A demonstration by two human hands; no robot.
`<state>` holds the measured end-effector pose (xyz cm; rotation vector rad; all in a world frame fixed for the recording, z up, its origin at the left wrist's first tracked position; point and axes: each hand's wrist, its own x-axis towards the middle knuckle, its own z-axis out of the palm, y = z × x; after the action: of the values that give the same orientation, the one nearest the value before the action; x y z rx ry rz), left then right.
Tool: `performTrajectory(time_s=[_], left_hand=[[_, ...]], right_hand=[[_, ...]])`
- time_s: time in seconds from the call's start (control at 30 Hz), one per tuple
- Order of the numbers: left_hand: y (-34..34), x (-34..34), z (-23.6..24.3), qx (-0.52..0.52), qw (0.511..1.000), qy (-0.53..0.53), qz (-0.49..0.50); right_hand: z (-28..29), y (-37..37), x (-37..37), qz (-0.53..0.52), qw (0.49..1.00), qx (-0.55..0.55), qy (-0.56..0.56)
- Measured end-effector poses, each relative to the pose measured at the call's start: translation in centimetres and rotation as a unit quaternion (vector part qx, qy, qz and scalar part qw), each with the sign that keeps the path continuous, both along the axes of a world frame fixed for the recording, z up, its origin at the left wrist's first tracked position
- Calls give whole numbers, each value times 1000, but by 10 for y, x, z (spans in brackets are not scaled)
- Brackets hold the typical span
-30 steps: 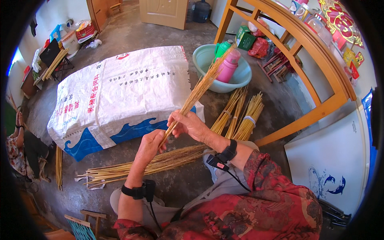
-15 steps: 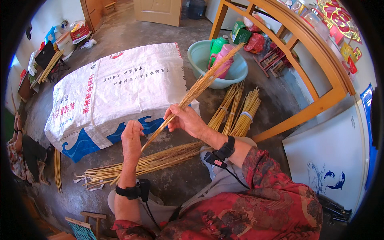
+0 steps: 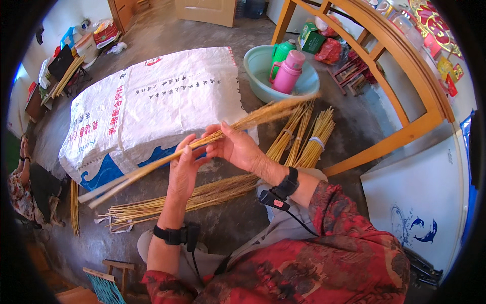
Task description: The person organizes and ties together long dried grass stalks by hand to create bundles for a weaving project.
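A few long dry stalks with feathery seed heads (image 3: 273,111) slant across in front of me, heads toward the upper right, bare ends toward the lower left. My left hand (image 3: 185,161) is closed round their middle. Close beside it, my right hand (image 3: 235,147) holds the same stalks between thumb and fingers, nearer the heads. Below my hands, a loose pile of similar stalks (image 3: 152,209) lies on the floor. A white and blue woven sack (image 3: 167,96) covers a low, broad block just beyond my hands.
Tied stalk bundles (image 3: 313,147) lie at the right, near a wooden frame (image 3: 385,155). A pale blue basin (image 3: 255,83) holds a green flask (image 3: 282,53) and a pink flask (image 3: 289,72). Another person (image 3: 30,187) is at the far left. A small stool (image 3: 109,283) stands lower left.
The stalks have swung to a flatter slant, their heads dropping below the flasks. My left hand has moved up and right, close to my right hand, and now holds the stalks.
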<state>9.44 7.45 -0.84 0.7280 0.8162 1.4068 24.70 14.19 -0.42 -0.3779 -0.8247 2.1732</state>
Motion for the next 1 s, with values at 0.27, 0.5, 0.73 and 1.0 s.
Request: performTrajectory(time_s=[0.27, 0.5, 0.73, 1.0], left_hand=[[7, -31, -6, 22, 990, -34, 134], [7, -51, 6, -5, 978, 53, 201], [8, -47, 11, 26, 990, 29, 136], [10, -52, 11, 8, 995, 30, 94]], right_hand=[[2, -10, -3, 183, 966, 5, -185], [32, -12, 11, -39, 854, 373, -361], [4, 6, 12, 89, 889, 293, -341], [12, 0, 15, 209, 876, 278, -333]])
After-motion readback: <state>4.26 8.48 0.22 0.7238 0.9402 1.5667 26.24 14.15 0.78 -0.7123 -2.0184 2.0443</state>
